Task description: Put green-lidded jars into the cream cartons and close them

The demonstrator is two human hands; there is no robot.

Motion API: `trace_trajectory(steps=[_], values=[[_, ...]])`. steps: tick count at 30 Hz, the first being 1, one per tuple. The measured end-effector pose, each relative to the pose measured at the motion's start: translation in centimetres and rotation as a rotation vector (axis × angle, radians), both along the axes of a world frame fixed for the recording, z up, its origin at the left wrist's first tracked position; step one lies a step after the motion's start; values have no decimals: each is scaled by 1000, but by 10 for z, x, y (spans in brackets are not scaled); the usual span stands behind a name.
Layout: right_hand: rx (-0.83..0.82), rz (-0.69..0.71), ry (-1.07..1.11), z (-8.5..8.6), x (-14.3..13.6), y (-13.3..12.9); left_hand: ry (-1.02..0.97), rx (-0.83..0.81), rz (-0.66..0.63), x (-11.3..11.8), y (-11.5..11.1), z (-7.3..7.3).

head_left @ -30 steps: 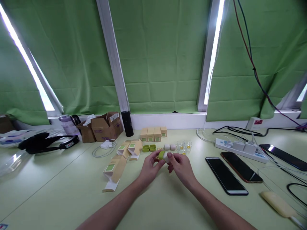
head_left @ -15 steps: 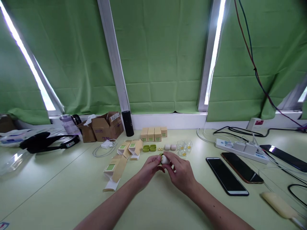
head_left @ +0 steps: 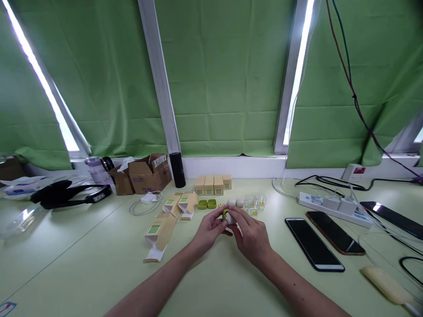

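Green-and-white piece [head_left: 228, 218] part-hidden by fingers [head_left: 239, 216], forearms [head_left: 161, 279] cropped at bottom edge

White light is admitted through narrow gaps [head_left: 298, 75] between green blinds [head_left: 218, 79], which are left dimmer. The table [head_left: 109, 273] is softly lit, glare is caught on a phone [head_left: 396, 217], and fine detail is blurred.

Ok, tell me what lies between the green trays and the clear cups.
The head view shows two white blocks, and tiny yellowish pieces nearer the green trays.

The pale surface [head_left: 99, 273] is carrying 3 smartphones [head_left: 314, 244], a white power strip [head_left: 334, 212], 4 small kraft boxes [head_left: 209, 186] and 2 green containers [head_left: 202, 205].
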State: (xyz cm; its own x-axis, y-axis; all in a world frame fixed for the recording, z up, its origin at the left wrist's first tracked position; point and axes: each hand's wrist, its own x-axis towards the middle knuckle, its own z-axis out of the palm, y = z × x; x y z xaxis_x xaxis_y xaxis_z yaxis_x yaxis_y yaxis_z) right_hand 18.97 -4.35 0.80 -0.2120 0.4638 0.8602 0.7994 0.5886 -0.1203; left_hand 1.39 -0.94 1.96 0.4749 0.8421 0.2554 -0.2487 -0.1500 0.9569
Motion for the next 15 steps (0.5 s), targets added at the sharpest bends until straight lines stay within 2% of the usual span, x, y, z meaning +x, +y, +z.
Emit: trace_trajectory(steps=[15], values=[[-9, 38, -3, 3, 0, -3, -103, 4, -9, 3, 1, -1]])
